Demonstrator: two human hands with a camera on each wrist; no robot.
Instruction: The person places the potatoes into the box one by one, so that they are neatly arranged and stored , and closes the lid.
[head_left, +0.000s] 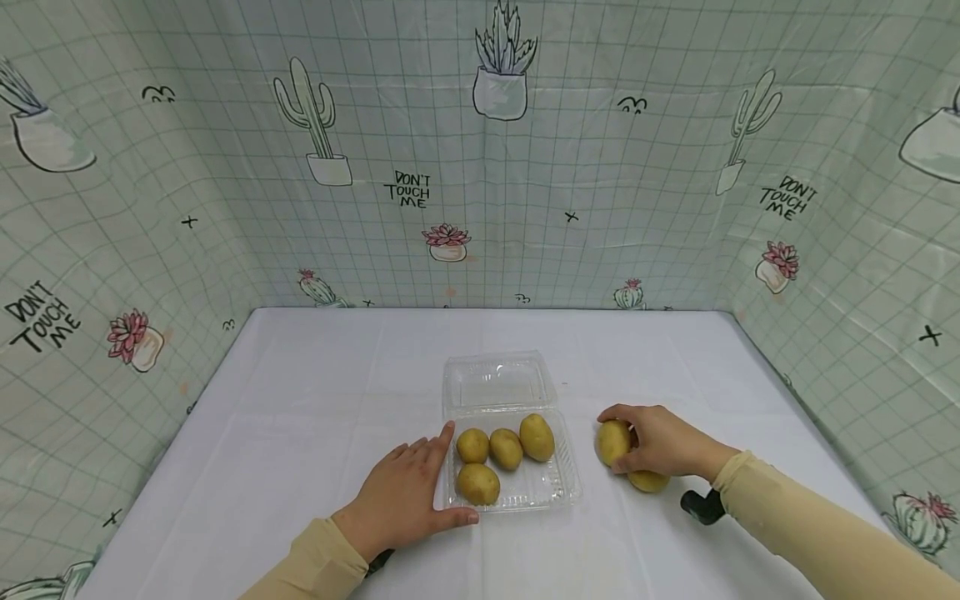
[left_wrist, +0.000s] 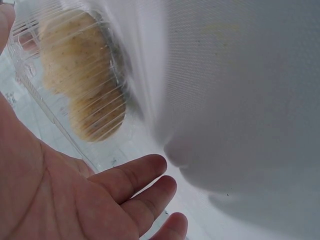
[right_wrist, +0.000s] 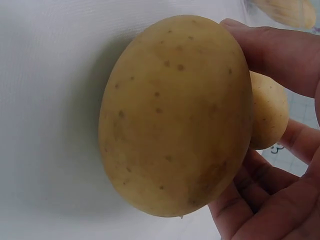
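Observation:
My left hand (head_left: 401,492) lies along the left side of a clear plastic clamshell container (head_left: 528,496), fingers straight and thumb spread near the front edge. In the left wrist view, potatoes (left_wrist: 75,55) show through the ribbed plastic wall above my fingers. Several yellow potatoes (head_left: 506,450) sit in the container's base, mostly to the left and back. To the right of it, my right hand (head_left: 667,437) grips a potato (head_left: 613,442) between thumb and fingers. Another potato (head_left: 648,481) lies under that palm, partly hidden; this one (right_wrist: 175,115) fills the right wrist view, with the gripped potato (right_wrist: 269,112) behind it.
The container's lid (head_left: 498,383) is folded back away from me. A white cloth (head_left: 315,392) covers the table, enclosed by printed curtains (head_left: 480,167) at the back and sides. A black wrist device (head_left: 702,506) hangs below my right wrist.

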